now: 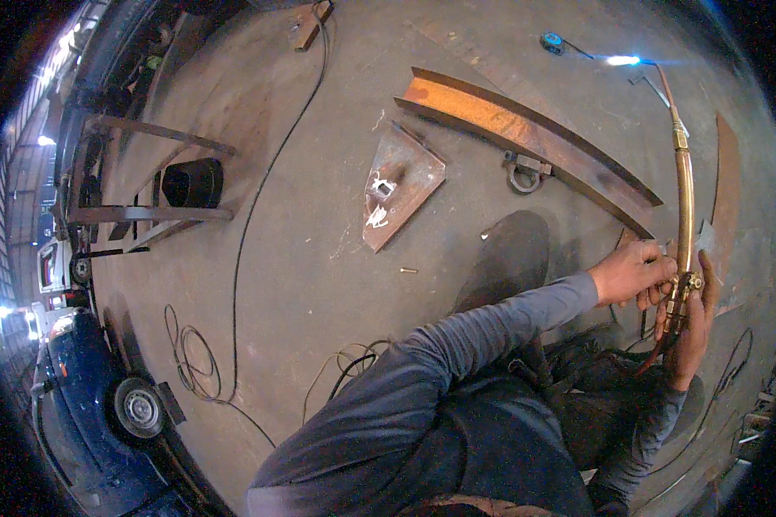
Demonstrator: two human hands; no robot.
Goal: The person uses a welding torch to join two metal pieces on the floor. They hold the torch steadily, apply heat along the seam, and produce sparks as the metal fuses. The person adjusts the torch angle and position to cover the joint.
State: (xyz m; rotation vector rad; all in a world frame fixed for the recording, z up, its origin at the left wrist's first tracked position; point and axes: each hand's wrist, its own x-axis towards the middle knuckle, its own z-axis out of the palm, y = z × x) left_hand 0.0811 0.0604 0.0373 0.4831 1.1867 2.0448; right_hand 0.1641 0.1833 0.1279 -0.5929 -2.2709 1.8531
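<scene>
A brass gas torch points away from me at the right, its thin copper neck bent toward the left. A bright white-blue flame burns at its tip. My right hand is closed round the torch's rear end, beside the brass valves and the hose ends. From the left, my left hand reaches across with fingers bent and pinched against the valve area; the exact fingertip contact is partly hidden. Left of the torch lies a rusty steel channel, with a clamp-like metal ring against its near side.
A rusty plate with a square hole lies on the concrete floor. A black cable runs across it. Near the flame sits a blue tape measure. A steel frame stands left, a dark blue vehicle lower left.
</scene>
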